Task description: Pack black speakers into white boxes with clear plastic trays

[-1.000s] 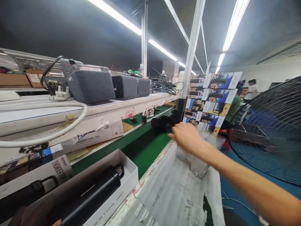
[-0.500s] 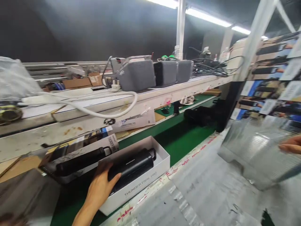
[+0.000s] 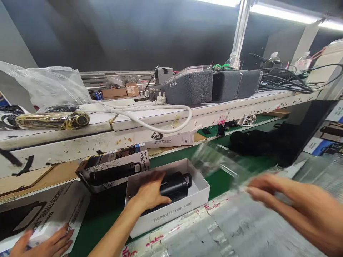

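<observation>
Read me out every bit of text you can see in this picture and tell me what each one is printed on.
"THUNDER TRAIL PRO": front wall of the open white box, where the left hand rests on a black speaker.
"THUNDER TRAIL PRO": flat carton under the shelf.
"- o +": button marks on the grey speaker.
Black box, end label: too small to read.
Bottom-left box: large letters, blurred.
Red print on the bench tape: unreadable.

"THUNDER TRAIL PRO" printed in grey on the front wall of the white box [image 3: 171, 214], just below the left hand [image 3: 150, 194]. Same wording, smaller, on the long white carton [image 3: 171, 140] lying well beyond that hand, under the shelf. Vertical "THUNDER TRAIL…" on the end flap of the picture-printed box [image 3: 118, 166], just left of the hand. Partly legible "TRAIL" lettering on the box [image 3: 53, 210] far left. Red print on the bench edge tape [image 3: 160, 237]: unreadable.
</observation>
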The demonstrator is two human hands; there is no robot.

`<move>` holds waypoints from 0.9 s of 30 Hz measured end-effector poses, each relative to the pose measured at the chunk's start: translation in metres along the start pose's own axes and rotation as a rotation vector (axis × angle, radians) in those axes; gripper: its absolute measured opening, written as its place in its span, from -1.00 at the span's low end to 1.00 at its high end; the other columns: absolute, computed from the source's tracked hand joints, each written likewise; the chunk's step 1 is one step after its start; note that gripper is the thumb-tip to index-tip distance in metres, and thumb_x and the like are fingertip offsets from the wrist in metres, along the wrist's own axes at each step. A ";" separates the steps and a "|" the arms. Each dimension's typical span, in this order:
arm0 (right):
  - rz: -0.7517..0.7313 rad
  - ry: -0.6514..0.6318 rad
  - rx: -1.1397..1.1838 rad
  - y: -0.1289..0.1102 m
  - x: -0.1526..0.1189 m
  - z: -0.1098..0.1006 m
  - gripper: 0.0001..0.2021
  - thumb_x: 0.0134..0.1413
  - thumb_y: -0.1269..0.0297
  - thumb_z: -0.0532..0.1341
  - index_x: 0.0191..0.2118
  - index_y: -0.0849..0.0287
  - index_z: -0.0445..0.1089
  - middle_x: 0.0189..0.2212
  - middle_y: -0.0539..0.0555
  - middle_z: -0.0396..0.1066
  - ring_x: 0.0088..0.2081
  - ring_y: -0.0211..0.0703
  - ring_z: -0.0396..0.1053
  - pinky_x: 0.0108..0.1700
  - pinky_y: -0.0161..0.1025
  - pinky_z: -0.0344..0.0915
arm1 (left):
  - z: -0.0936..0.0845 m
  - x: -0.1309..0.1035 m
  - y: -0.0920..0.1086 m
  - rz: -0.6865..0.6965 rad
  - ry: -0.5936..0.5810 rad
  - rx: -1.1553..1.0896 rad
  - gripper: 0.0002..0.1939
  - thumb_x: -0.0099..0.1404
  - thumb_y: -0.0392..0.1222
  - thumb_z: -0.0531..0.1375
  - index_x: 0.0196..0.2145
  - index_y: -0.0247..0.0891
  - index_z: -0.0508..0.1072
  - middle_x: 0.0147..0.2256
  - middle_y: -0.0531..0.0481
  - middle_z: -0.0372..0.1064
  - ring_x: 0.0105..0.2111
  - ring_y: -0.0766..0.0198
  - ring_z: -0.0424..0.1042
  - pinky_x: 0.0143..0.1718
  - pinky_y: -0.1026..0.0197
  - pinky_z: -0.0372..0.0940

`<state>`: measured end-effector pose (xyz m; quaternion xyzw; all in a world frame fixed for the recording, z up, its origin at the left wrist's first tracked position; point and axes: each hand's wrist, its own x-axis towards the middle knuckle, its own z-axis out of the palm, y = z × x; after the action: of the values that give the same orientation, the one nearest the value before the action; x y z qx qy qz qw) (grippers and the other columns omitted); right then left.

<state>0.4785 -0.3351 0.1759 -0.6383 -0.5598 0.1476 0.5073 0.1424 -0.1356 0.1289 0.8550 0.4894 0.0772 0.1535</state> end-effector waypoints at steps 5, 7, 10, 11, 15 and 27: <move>0.212 -0.120 0.542 -0.031 0.077 0.095 -0.40 -0.23 -0.33 0.45 -0.38 0.16 0.43 -0.43 0.06 0.42 -0.40 -0.19 0.31 -0.31 -0.23 0.30 | 0.018 0.030 0.012 -0.034 -0.097 -0.036 0.30 -0.35 -0.18 0.54 0.37 -0.25 0.16 0.36 -0.42 0.08 0.37 -0.43 0.03 0.38 -0.37 -0.06; 0.384 -0.103 0.757 -0.014 0.091 0.122 -0.37 -0.41 -0.21 0.56 -0.35 0.19 0.41 -0.41 0.03 0.42 -0.44 -0.28 0.27 -0.37 -0.31 0.26 | 0.020 0.029 0.009 -0.041 -0.096 -0.057 0.27 -0.31 -0.18 0.51 0.37 -0.32 0.15 0.35 -0.46 0.10 0.35 -0.42 0.07 0.36 -0.32 0.03; 0.551 -0.064 0.958 0.018 0.090 0.130 -0.45 -0.43 0.04 0.63 -0.33 0.19 0.43 -0.41 -0.01 0.41 -0.47 -0.35 0.25 -0.44 -0.38 0.25 | 0.014 0.020 0.003 -0.050 -0.043 -0.106 0.20 -0.22 -0.18 0.48 0.37 -0.39 0.13 0.36 -0.46 0.06 0.37 -0.36 0.05 0.39 -0.25 -0.02; 0.574 -0.040 0.997 0.026 0.087 0.128 -0.49 -0.40 0.11 0.63 -0.32 0.19 0.44 -0.40 -0.02 0.41 -0.47 -0.35 0.26 -0.45 -0.39 0.26 | 0.010 0.016 0.001 -0.056 -0.020 -0.132 0.18 -0.20 -0.17 0.47 0.37 -0.38 0.13 0.36 -0.44 0.06 0.36 -0.34 0.05 0.39 -0.23 -0.02; 0.644 -0.020 1.014 0.035 0.079 0.117 -0.60 -0.29 0.24 0.61 -0.34 0.19 0.46 -0.38 -0.01 0.42 -0.47 -0.37 0.28 -0.46 -0.43 0.32 | -0.008 0.001 -0.010 -0.060 0.047 -0.276 0.05 -0.09 -0.08 0.43 0.33 -0.13 0.14 0.31 -0.15 0.21 0.26 -0.11 0.26 0.28 -0.01 0.18; 0.669 -0.345 0.725 0.012 0.089 0.139 -0.62 -0.17 0.16 0.57 -0.41 0.26 0.43 -0.47 0.03 0.41 -0.54 -0.37 0.29 -0.46 -0.39 0.32 | -0.041 -0.025 -0.039 -0.077 0.107 -0.494 -0.08 -0.05 -0.07 0.44 0.26 -0.06 0.22 0.22 -0.04 0.33 0.17 -0.01 0.35 0.20 0.06 0.25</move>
<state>0.4093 -0.1897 0.1383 -0.5322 -0.3136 0.5890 0.5210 0.0860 -0.1310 0.1551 0.7670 0.4952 0.2338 0.3345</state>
